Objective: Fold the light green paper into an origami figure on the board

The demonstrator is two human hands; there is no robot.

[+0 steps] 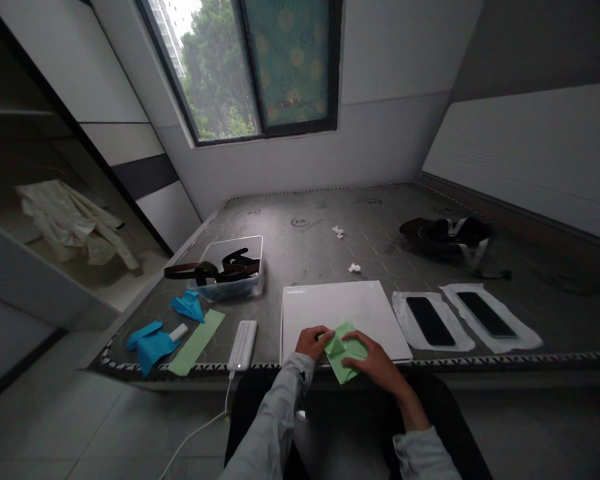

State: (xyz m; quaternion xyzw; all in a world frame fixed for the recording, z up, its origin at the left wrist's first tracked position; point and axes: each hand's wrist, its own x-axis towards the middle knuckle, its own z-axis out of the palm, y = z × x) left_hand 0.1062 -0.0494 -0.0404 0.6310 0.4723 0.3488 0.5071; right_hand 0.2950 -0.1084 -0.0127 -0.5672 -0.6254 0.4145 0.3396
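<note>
Head view: both hands (313, 342) (375, 363) pinch green paper (344, 353) (grip clamped); clear tub (253, 283) holds dark straps (215, 269).

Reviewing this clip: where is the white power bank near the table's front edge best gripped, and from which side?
Judging by its pose, take the power bank across its narrow width near the middle, coming from above. It lies flat, long axis running away from the edge, with both long sides free. A cable leaves its near end, so avoid that end.

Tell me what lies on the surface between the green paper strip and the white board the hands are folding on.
In the head view, a white power bank with a cable lies between the green paper strip and the white board. Both hands fold green paper there.
</note>
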